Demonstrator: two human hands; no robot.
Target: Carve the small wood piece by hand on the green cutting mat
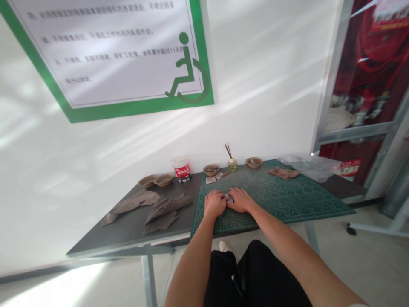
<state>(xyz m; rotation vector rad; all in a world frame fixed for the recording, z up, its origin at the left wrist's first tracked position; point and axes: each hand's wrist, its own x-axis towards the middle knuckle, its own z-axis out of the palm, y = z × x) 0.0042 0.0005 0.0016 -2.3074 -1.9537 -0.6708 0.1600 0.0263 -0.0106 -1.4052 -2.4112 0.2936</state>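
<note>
Grey piece (pixel 229 198): between your left hand (pixel 215 203) and right hand (pixel 240 200), over left part of mat (pixel 287 200). Both hands narrow, fingers curled at piece; grip partly hidden, cannot tell which holds. Steady piece with left fingertips; adjust with right, pressure light, even.

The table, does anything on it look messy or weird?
A little messy: rumpled cloths lie on the dark tabletop at the left, a bunched-up rag on the green mat, and crinkled clear plastic at the right end. None is folded neatly. I can't see any spill.
</note>
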